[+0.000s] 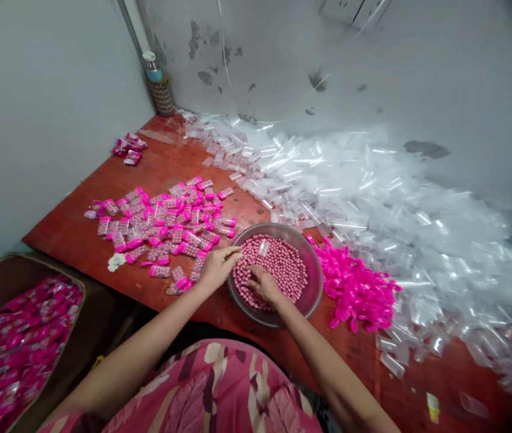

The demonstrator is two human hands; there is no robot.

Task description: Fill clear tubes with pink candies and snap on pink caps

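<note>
A metal bowl full of small pink balls stands at the table's front edge. On top of the balls lies a clear plastic container. At the bowl's left rim is my left hand, thumb and fingers pinched together; what they hold, if anything, is hidden. My right hand reaches inside the bowl, its fingers curled into the pink balls. Left of the bowl spread many filled containers with pink caps. Loose bright pink caps form a heap against the bowl's right side.
A large heap of clear containers runs along the wall. Pink packets fill a box at lower left; a few more packets lie at the red table's far left. A bottle stands in the back corner.
</note>
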